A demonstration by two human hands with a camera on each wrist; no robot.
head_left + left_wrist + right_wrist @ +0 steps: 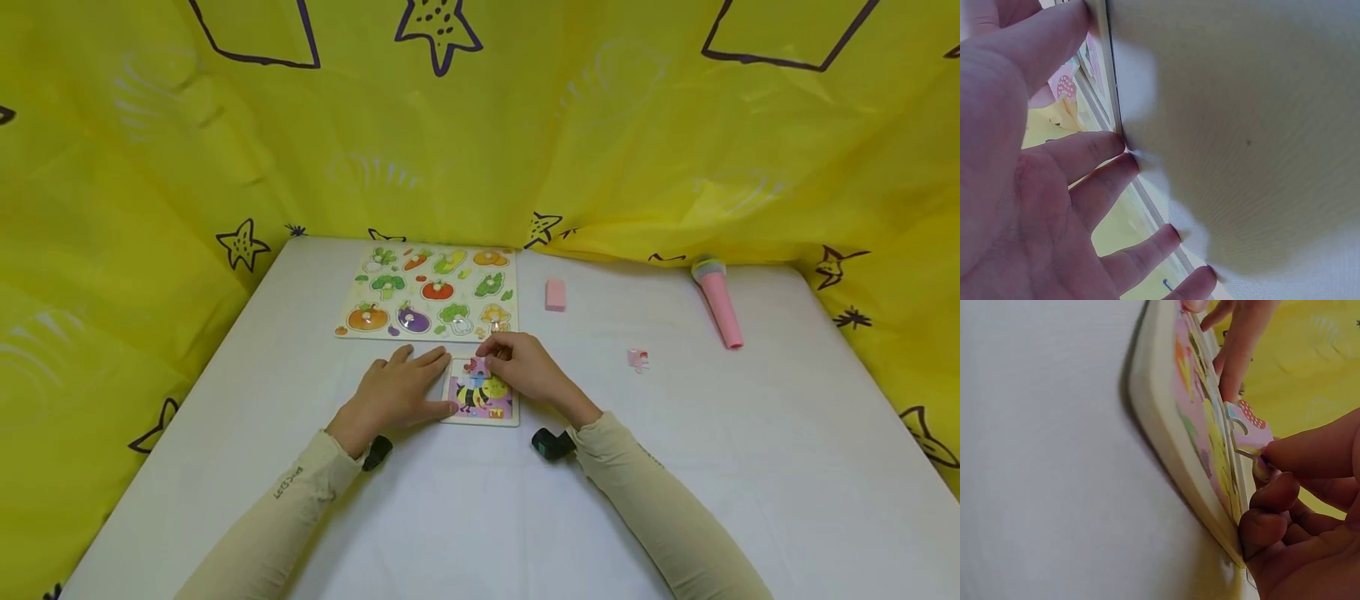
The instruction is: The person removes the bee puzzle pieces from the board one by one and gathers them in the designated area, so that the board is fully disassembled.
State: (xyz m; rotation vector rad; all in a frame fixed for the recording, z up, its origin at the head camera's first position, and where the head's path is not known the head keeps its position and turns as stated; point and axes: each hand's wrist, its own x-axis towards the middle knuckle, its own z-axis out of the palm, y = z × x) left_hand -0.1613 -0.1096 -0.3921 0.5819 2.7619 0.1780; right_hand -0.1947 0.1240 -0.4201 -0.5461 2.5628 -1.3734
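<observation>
Fingers of the right hand (528, 367) pinch a pink puzzle piece with a red spotted mushroom (1259, 432) above the upper part of a pale-rimmed square bee puzzle board (480, 422). Left of them, the left hand (397, 392) lies with fingers spread and nearly straight, thumb at the board's left edge. Beyond both hands' fingers is a large rectangular vegetable board (467, 292); well to the right, another small pink puzzle piece (636, 358) lies on the white-covered worktop (450, 517).

Pressed down at a slant, the pinched piece could probably jam against its neighbours' edges; with only light contact from the left fingers, the bee board might skid.

The right wrist view shows the piece tilted and unseated, whereas from the head it looks almost flat. Only the left wrist view shows the left fingertips close up, beside the board's corner.
</observation>
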